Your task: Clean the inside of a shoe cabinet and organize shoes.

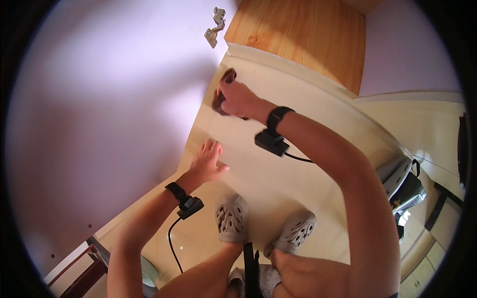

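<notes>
A crumpled brown cloth (219, 103), slightly blurred, is bunched in my right hand (239, 99). That hand is beside the edge of a white cabinet door (114, 99), in front of the cabinet's base. Whether the cloth touches the door I cannot tell. Lower down, my left hand (204, 163) holds nothing; its thumb stands apart from the partly curled fingers, close to the same door edge. A metal hinge (214, 30) is fixed to the door near its top. Each wrist carries a black strap with a small box and a cable.
The wood-grain cabinet floor (298, 42) lies beyond my right hand. My feet, in grey clogs (232, 218), stand on cream tiles (258, 174). A grey object with a black bag (408, 191) is at the right. A dark red frame (79, 273) stands at the lower left.
</notes>
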Available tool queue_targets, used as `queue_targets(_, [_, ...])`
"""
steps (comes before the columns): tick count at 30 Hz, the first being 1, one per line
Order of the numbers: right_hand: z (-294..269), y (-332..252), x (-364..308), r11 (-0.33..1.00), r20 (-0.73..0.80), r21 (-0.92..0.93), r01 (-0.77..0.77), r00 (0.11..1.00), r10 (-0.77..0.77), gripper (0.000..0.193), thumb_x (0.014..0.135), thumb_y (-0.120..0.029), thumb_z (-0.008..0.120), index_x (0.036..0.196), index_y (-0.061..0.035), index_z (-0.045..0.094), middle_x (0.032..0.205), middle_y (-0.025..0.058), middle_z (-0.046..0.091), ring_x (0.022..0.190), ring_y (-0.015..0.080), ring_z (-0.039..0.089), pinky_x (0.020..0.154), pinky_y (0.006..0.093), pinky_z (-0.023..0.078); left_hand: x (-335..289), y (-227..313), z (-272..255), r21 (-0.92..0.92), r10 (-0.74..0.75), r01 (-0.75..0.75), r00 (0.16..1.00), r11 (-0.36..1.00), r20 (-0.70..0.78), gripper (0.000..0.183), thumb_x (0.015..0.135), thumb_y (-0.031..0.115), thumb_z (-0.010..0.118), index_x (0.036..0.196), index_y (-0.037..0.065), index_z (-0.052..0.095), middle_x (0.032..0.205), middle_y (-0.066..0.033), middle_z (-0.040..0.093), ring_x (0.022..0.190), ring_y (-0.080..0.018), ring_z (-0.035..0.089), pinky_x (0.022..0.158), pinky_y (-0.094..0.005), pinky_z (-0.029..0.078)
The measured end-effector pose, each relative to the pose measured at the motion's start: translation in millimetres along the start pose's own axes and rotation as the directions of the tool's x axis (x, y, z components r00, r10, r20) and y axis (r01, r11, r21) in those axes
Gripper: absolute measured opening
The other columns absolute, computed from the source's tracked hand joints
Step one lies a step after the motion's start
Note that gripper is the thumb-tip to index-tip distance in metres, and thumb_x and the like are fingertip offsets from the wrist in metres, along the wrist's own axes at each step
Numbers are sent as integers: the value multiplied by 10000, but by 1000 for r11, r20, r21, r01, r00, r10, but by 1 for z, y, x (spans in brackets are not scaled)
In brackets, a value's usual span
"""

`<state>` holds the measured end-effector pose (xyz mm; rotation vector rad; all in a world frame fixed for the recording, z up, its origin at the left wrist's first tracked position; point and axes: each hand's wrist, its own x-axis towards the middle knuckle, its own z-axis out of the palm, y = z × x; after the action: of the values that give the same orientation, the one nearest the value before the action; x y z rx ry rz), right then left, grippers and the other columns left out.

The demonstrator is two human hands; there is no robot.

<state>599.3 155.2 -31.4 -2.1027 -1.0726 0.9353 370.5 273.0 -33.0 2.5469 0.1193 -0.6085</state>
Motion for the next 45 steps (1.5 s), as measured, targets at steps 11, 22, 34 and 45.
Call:
queue_targets(11, [37, -1, -71, 924, -13, -163, 345, 936, -351, 164, 723, -101, 680, 869, -75, 609, 910, 148, 630, 938, 366, 585, 861, 478, 475, 5, -9, 7, -12, 28, -28, 999, 1000, -43, 668, 715, 308, 867, 1133, 38, 421, 1143, -151, 476, 1137, -371, 517, 902, -476, 468])
queue_targets(22, [21, 51, -118, 813, -91, -525, 253, 933, -349, 286, 823, -97, 654, 1093, -20, 600, 1044, 138, 694, 1022, 324, 655, 1004, 468, 437, 12, -3, -8, -4, -156, 156, 987, 988, 37, 852, 666, 416, 912, 1192, 4, 384, 1219, -205, 522, 1201, -373, 533, 953, -482, 468])
queue_targets(34, [9, 69, -267, 970, -468, 242, -13, 874, 128, 724, 768, 111, 520, 1463, -18, 364, 1295, 237, 564, 1241, 415, 551, 1058, 446, 453, 11, -7, -7, 21, -91, 90, 995, 996, 46, 818, 679, 409, 899, 1178, 16, 385, 1206, -196, 518, 1171, -383, 545, 931, -489, 481])
queue_targets(45, [46, 72, -229, 939, -418, 311, -148, 866, 275, 839, 854, 15, 566, 1563, 25, 116, 1374, 287, 492, 1361, 481, 414, 1196, 508, 281, 13, -6, -2, 25, -74, 74, 997, 997, 21, 781, 667, 373, 900, 1164, 34, 402, 1176, -180, 528, 1130, -377, 556, 898, -498, 488])
